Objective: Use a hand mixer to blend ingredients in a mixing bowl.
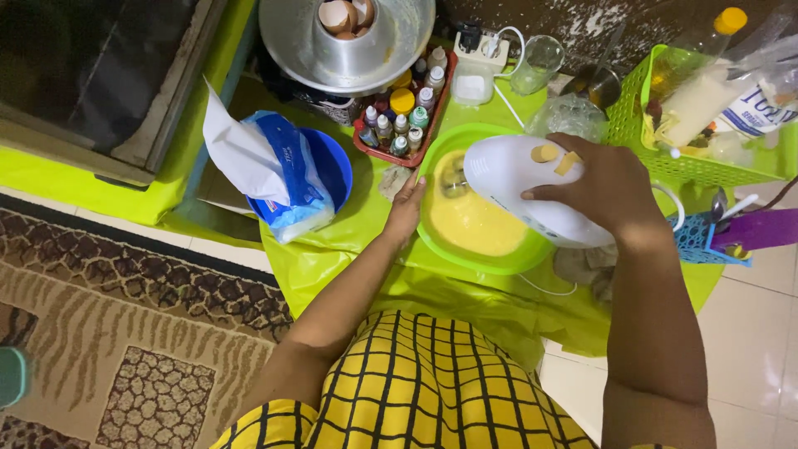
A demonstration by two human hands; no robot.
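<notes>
Lap: yellow cloth with a black grid (416,391), nearest the camera, at the bottom edge.
Floor covering: patterned brown carpet (125,333) at left; pale tiles (748,333) at right.
Sheet: lime-green plastic sheet (349,249) spread on the floor under all the things.
Left hand (406,208): fingers together and flat, pressed against the outer left wall of the bowl.
Bowl: lime-green plastic bowl (436,241) on the sheet, in front of the lap, holding yellow batter (474,220).
Right hand (607,187): curled over the top of the mixer, gripping its handle.
Mixer: white electric hand mixer (515,187) held over the bowl, its beaters (453,179) down in the batter at the far left of the bowl.
Blue bowl: blue bowl (337,170) left of the green one, with an opened white and blue bag (278,179) resting in it.
Tray: red tray (432,116) of small bottles (395,125), just beyond the green bowl.
Basket: green basket (657,150) at far right, with a bottle and packets inside.
Pan: metal ring pan (349,50) farthest off, with eggshells (345,15) in its centre tube.
</notes>
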